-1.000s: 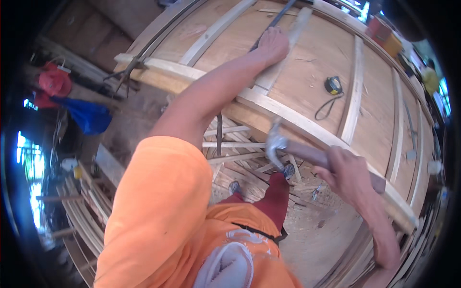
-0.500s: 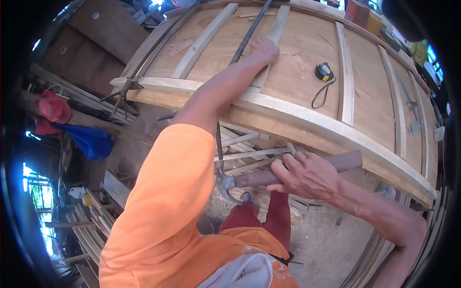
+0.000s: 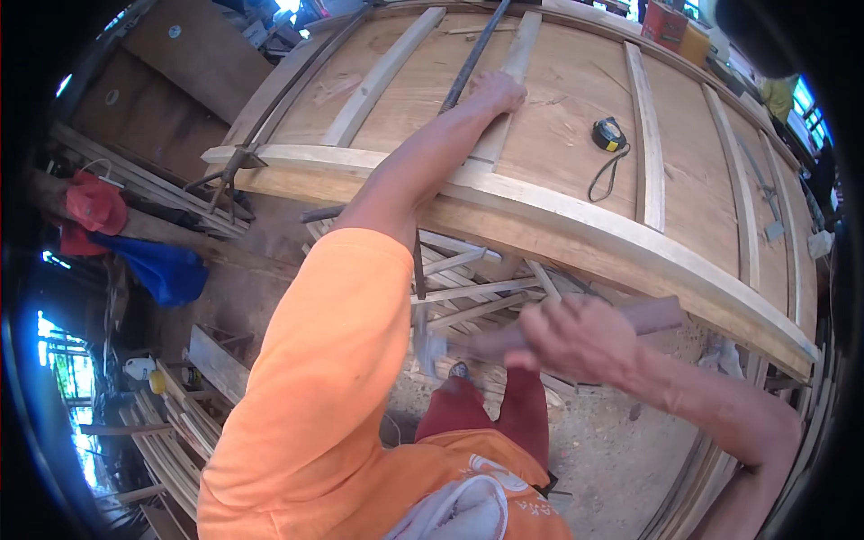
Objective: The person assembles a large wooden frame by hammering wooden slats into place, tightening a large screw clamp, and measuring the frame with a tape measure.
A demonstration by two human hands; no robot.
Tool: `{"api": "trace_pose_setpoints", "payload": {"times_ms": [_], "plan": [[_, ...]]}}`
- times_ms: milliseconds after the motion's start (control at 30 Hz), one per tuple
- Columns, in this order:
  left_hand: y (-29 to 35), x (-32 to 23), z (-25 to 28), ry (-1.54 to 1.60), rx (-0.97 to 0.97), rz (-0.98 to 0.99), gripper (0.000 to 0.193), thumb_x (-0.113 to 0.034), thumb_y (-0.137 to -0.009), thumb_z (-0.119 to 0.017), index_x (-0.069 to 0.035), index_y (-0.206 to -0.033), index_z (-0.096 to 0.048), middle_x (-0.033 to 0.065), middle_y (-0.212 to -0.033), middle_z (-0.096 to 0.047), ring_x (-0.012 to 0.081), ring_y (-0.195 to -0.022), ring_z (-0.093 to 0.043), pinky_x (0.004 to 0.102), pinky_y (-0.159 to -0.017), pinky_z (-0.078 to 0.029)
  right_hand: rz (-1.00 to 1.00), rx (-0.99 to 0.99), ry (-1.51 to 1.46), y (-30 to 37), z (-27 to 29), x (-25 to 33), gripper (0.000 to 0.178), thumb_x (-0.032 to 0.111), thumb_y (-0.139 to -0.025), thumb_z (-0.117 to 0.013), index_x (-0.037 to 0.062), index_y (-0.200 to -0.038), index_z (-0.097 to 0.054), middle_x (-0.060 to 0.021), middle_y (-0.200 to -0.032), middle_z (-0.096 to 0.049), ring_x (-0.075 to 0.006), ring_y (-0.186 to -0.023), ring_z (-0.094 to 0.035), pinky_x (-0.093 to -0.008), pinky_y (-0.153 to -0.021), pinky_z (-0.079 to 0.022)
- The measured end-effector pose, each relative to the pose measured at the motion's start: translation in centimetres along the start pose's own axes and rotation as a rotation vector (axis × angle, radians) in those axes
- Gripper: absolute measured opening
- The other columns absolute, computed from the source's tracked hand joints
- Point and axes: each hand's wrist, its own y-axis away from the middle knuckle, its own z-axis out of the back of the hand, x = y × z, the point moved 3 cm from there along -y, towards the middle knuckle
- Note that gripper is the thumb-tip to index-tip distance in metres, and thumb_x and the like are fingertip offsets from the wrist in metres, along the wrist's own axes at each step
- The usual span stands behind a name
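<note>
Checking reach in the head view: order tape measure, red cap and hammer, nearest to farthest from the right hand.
1. Hammer: gripped in the right hand.
2. Tape measure: ahead, on the wooden panel.
3. Red cap: far left, off the panel.

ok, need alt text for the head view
A person's right hand grips a blurred hammer near the front edge of a slatted wooden panel. The left hand reaches over a wooden slat; a black-and-yellow tape measure lies to its right.
</note>
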Motion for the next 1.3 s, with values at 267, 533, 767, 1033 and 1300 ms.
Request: {"api": "trace_pose_setpoints", "payload": {"times_ms": [267,533,767,1033,1300], "plan": [[-2.2,-3.4,-1.3,0.147,0.061,-0.05,0.061,-0.035,-0.087,-0.065,0.0,-0.137,-0.069,0.0246,-0.146,-0.063,0.0399,-0.14,-0.057,0.0511,-0.114,-0.046,-0.487,0.204,0.218,0.5,-3.5,-5.6,0.064,0.067,-0.105,-0.048,0.0052,-0.093,-0.06,-0.0066,-0.068,-0.065,-0.0187,-0.058,-0.066,-0.0361,-0.048,-0.053],[-5.5,4.1,-0.4,-0.142,0.035,-0.084,0.063,-0.038,-0.088,-0.064,0.001,-0.139,-0.067,0.0223,-0.148,-0.062,0.0396,-0.14,-0.057,0.0519,-0.113,-0.047,0.066,0.051,0.029,-1.6,-0.3,-0.4,0.058,0.064,-0.104,-0.053,0.0084,-0.089,-0.061,-0.01,-0.062,-0.062,-0.0241,-0.052,-0.065,-0.0385,-0.046,-0.051],[-2.5,0.5,-1.1,0.03,0.099,-0.032,0.061,-0.037,-0.091,-0.062,0.001,-0.139,-0.067,0.0242,-0.152,-0.059,0.0408,-0.143,-0.055,0.0544,-0.114,-0.046,-0.492,0.142,-0.053,-0.2,-0.4,-0.2,0.059,0.062,-0.105,-0.053,0.0048,-0.094,-0.062,-0.0147,-0.073,-0.068,-0.0279,-0.057,-0.069,-0.0424,-0.048,-0.054],[-1.4,-0.1,-2.0,0.001,0.119,-0.092,0.07,-0.038,-0.09,-0.061,0.001,-0.147,-0.059,0.0244,-0.153,-0.057,0.0412,-0.146,-0.051,0.0546,-0.117,-0.043,-0.3,0.338,0.069,-1.5,-1.2,-4.3,0.062,0.062,-0.107,-0.049,0.0029,-0.097,-0.063,-0.0149,-0.074,-0.067,-0.0269,-0.057,-0.068,-0.0412,-0.051,-0.054],[-4.3,3.9,-1.6,0.018,-0.03,-0.113,0.065,-0.052,-0.095,-0.056,-0.001,-0.134,-0.07,0.0273,-0.141,-0.065,0.053,-0.126,-0.063,0.0654,-0.104,-0.05,0.114,0.121,-0.064,0.3,1.7,4.1,0.06,0.064,-0.104,-0.053,0.0062,-0.09,-0.058,-0.0089,-0.065,-0.06,-0.0264,-0.052,-0.062,-0.041,-0.052,-0.054]]}}
